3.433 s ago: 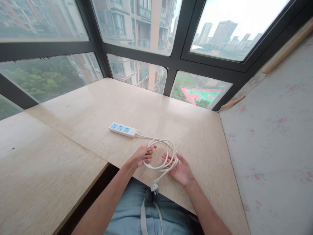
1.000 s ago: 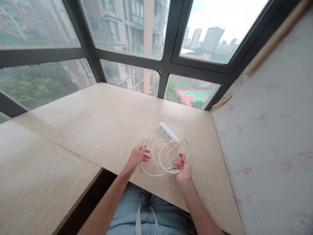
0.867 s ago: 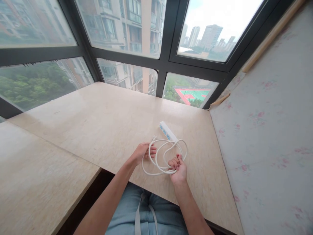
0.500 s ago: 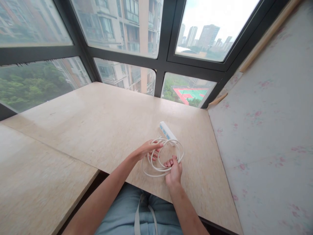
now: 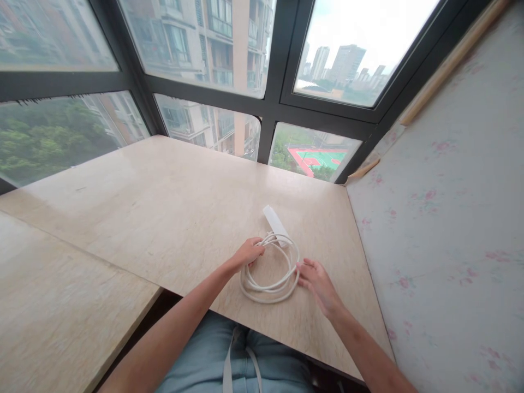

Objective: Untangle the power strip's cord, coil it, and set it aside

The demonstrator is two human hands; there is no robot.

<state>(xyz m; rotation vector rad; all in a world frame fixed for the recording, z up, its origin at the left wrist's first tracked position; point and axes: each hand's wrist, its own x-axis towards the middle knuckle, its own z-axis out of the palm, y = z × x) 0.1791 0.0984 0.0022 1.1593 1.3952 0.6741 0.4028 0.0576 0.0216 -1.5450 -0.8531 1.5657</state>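
Observation:
A white cable (image 5: pixel 268 301) lies in several loose loops near the front edge of the stone-topped ledge. My left hand (image 5: pixel 249 252) is closed around the loops at their upper left. On the other side, my right hand (image 5: pixel 316 281) is open, its fingertips at the right edge of the coil. Just beyond the loops rests a white power strip (image 5: pixel 275 221), its plain white side showing and its near end partly behind the cable. The cable's plug cannot be made out.
The beige ledge (image 5: pixel 176 207) runs to dark window frames (image 5: pixel 268 139) at the back. A wall with flowered paper (image 5: pixel 429 234) bounds the right side. At the lower left, a second slab (image 5: pixel 73 295) ends at a dark gap. My legs are against the front edge.
My right hand has let go of the cable and moved right, opening. The loops have settled lower and rounder. The power strip has turned, so its blue-marked sockets no longer show.

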